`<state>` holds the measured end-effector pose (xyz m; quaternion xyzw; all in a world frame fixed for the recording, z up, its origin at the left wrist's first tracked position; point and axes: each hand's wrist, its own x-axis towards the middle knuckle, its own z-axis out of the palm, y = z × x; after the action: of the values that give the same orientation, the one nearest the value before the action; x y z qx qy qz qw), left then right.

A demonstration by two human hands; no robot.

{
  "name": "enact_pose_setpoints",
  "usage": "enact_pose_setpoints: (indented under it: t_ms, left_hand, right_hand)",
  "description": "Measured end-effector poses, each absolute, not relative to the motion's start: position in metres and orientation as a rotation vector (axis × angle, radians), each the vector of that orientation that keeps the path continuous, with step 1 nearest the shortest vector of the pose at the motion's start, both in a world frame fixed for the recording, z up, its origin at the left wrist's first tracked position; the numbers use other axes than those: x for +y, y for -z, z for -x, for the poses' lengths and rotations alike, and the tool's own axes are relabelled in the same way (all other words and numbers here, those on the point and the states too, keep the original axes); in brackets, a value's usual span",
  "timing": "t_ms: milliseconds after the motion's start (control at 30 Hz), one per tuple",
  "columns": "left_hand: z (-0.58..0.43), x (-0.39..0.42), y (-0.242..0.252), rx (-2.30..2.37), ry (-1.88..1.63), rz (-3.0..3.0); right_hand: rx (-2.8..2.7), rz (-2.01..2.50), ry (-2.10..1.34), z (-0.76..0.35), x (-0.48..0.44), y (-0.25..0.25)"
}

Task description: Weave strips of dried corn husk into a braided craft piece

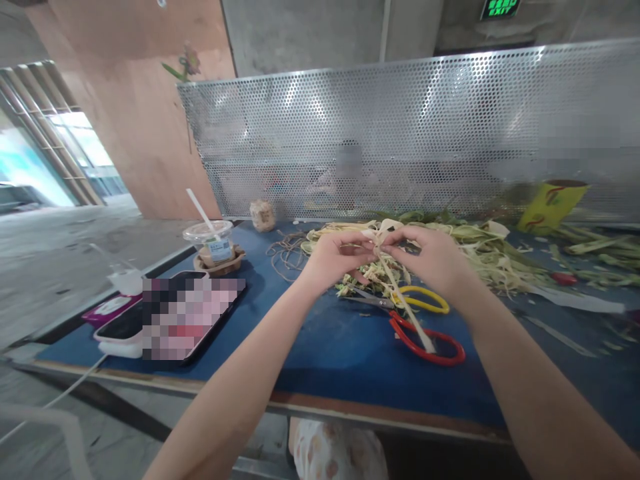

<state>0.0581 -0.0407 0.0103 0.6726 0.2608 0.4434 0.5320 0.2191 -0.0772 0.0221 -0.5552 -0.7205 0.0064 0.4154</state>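
Both my hands are raised over the blue table [325, 347] and pinch the same pale leaf strip [400, 293] near its top. My left hand [340, 257] grips the folded upper end from the left. My right hand [430, 257] pinches it from the right, and the strip's long tail hangs down toward me. Below my hands lie scissors with a yellow and a red handle loop [425, 330]. A heap of pale and green leaf strips [480, 250] spreads across the table behind my hands.
A lidded plastic cup with a spoon [213, 240] stands at the left. Near it lie a tablet [195, 313], a phone [120, 330] and coiled twine [285, 250]. A perforated metal screen [400, 133] backs the table. A yellow cup [550, 203] stands at the far right.
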Motion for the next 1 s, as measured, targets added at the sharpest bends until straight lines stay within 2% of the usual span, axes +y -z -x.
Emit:
enact_pose_setpoints:
  t_ms: [300, 633, 1000]
  left_hand:
    - [-0.0564, -0.0376, -0.0076, 0.626, -1.092, -1.660]
    - [-0.0540, -0.0396, -0.0095, 0.548, -1.055, -1.749]
    - [-0.0531, -0.0356, -0.0113, 0.538, -1.115, -1.476]
  right_hand:
    - [-1.848, 1.318, 0.015, -0.2223, -0.0760, -0.0172]
    - [-1.931, 1.114, -0.124, -0.2210, -0.0781, -0.0192]
    - [-1.579, 0.892, -0.383, -0.2149, -0.0776, -0.0154]
